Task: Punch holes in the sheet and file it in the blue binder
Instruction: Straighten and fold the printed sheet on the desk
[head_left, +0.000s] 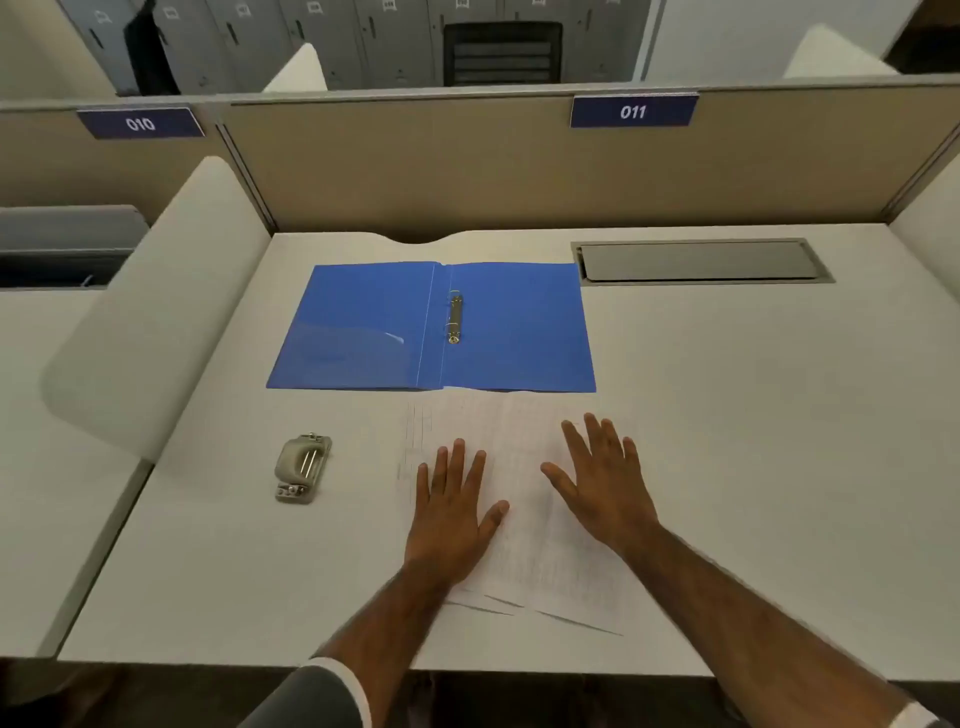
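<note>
The blue binder lies open and flat at the back of the white desk, its metal ring mechanism near the spine. A faintly printed white sheet lies just in front of the binder, with more paper edges showing beneath it near the desk's front. My left hand rests flat on the sheet's left part, fingers straight. My right hand lies flat on its right part, fingers spread. A grey metal hole punch stands on the desk to the left of the sheet, apart from both hands.
A grey cable hatch is set into the desk at the back right. A beige partition with a blue label 011 closes the back. White side dividers flank the desk. The desk's front edge is close to my forearms.
</note>
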